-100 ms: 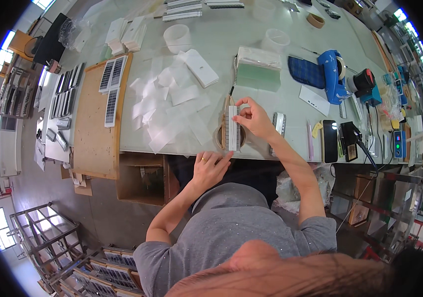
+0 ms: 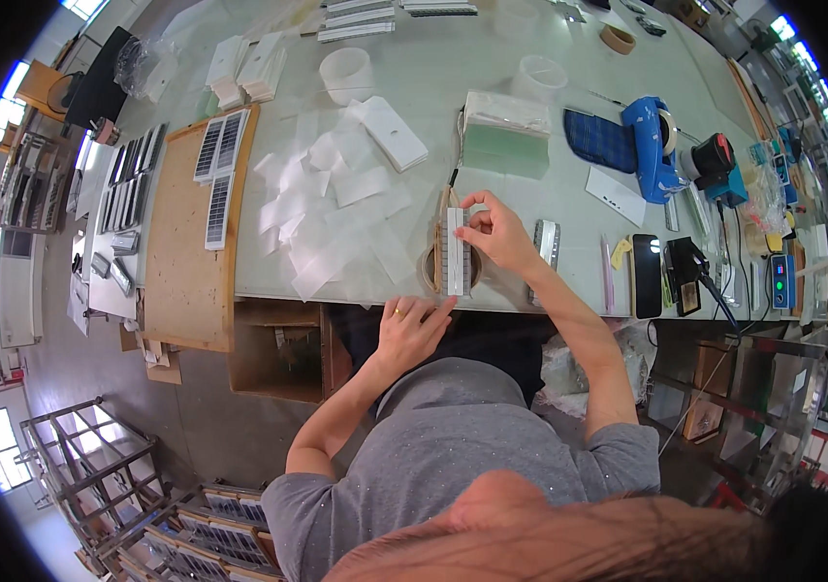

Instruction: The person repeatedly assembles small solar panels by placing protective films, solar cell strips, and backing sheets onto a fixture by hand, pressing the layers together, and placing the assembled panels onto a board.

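Note:
A narrow strip with a white band and grey segmented sides [image 2: 456, 257] stands lengthwise at the near table edge. Beneath it is a round object, mostly hidden. My right hand [image 2: 499, 235] is closed at the strip's upper right side, thumb and forefinger on the white band. My left hand [image 2: 412, 330] lies at the table edge with its fingers stretched out, a fingertip by the strip's near end. Thin brown sticks [image 2: 440, 233] run along the strip's left side. To the right of my right hand lies a similar grey-and-white strip [image 2: 547, 247].
Loose translucent white sheets [image 2: 327, 209] cover the table to the left, beside a wooden board [image 2: 181, 213] bearing dark gridded panels. A green block [image 2: 504, 145] stands ahead. On the right are a blue tape dispenser [image 2: 652, 155], a phone [image 2: 645, 276] and a black tool [image 2: 690, 276].

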The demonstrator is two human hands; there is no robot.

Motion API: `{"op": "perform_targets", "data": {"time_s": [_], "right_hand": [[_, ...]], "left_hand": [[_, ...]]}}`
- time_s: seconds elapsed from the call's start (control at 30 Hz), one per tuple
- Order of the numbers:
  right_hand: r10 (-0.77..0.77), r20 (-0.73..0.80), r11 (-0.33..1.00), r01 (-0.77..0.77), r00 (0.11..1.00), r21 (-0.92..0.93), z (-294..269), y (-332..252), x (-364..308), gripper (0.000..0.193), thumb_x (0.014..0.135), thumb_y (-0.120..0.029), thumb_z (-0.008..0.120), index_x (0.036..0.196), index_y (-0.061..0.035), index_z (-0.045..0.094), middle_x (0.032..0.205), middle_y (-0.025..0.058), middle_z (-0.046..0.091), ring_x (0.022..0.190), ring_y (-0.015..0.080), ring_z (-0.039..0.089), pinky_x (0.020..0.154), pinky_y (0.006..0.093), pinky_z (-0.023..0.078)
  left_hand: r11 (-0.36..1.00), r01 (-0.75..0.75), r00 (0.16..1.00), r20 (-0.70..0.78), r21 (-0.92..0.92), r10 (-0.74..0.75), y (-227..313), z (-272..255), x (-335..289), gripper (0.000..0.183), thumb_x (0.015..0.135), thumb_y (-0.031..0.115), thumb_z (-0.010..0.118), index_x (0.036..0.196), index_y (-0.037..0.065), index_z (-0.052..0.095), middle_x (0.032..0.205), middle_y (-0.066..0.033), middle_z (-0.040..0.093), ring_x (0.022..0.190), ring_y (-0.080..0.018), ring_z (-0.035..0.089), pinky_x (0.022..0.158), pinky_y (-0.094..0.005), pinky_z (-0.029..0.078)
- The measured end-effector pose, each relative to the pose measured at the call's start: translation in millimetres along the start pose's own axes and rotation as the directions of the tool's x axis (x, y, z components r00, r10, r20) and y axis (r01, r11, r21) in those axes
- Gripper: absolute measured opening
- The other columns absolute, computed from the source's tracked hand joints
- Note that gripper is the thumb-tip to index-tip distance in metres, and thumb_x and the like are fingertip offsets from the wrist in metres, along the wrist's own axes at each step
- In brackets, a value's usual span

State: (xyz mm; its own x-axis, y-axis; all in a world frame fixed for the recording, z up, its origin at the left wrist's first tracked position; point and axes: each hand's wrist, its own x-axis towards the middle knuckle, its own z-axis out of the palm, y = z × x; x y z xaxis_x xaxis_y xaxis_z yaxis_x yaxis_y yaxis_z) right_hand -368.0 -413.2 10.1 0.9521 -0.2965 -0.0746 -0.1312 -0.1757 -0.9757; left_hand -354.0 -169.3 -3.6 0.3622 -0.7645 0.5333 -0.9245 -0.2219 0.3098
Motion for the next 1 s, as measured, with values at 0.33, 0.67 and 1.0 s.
{"op": "perform_targets", "data": {"time_s": [0.33, 0.67, 1.0], "right_hand": [[-0.04, -0.013, 0.998, 0.04, 0.999, -0.047, -1.7, 2.1, 1.2, 0.035, 0.083, -0.015, 0.074, 0.11, -0.006, 0.053, 0.07, 0.0054, 0.067, 0.057, 0.0089, 0.051, 0.055, 0.0262, 0.039], [-0.035, -0.011, 0.996, 0.034, 0.999, -0.078, -1.7, -3.0, 0.3, 0.036, 0.082, -0.017, 0.074, 0.11, -0.0058, 0.054, 0.072, 0.007, 0.069, 0.057, 0.0093, 0.052, 0.055, 0.0263, 0.04], [-0.089, -0.027, 0.976, 0.082, 0.996, -0.201, -4.2, -6.1, 0.4, 0.04, 0.077, -0.02, 0.079, 0.108, -0.0067, 0.057, 0.074, 0.0045, 0.065, 0.055, 0.0112, 0.048, 0.054, 0.0268, 0.039]], "left_hand": [[1.0, -0.008, 1.0, 0.014, -0.001, 0.008, 0.0, -1.0, 2.1, 0.041, 0.077, 0.017, 0.074, 0.117, 0.015, 0.068, 0.087, 0.0018, 0.055, 0.081, -0.0168, 0.052, 0.077, -0.0351, 0.041], [0.999, -0.035, 0.999, 0.034, -0.006, 0.036, -3.3, -3.5, 4.7, 0.042, 0.076, 0.019, 0.074, 0.117, 0.015, 0.068, 0.087, 0.0014, 0.054, 0.082, -0.0174, 0.051, 0.076, -0.0351, 0.04], [0.999, -0.041, 0.997, 0.061, -0.014, 0.042, -5.0, -4.6, 5.9, 0.042, 0.078, 0.021, 0.073, 0.119, 0.017, 0.065, 0.09, 0.0014, 0.053, 0.083, -0.018, 0.05, 0.076, -0.0353, 0.04]]}}
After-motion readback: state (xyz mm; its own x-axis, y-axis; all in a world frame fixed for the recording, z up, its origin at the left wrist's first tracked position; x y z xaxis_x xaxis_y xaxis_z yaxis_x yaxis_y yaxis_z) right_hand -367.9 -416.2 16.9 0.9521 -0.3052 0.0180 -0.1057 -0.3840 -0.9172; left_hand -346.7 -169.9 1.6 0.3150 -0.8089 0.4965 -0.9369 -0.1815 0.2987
